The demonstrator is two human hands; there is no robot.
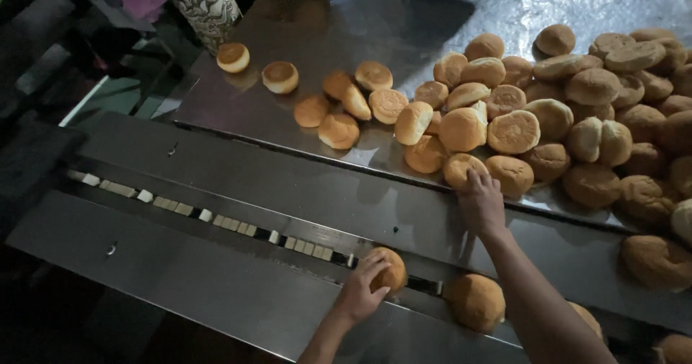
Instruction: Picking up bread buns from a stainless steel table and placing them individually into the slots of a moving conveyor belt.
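My left hand rests on a round golden bun that lies on the slotted chain track of a steel conveyor. Another bun lies on the same track just to the right. My right hand reaches up over the conveyor's edge and its fingers touch a bun at the near edge of a large heap of buns on the steel table.
A few loose buns lie apart at the table's left. A patterned garment of another person shows at the top left. Steel side plates flank the track. More buns sit at the right edge.
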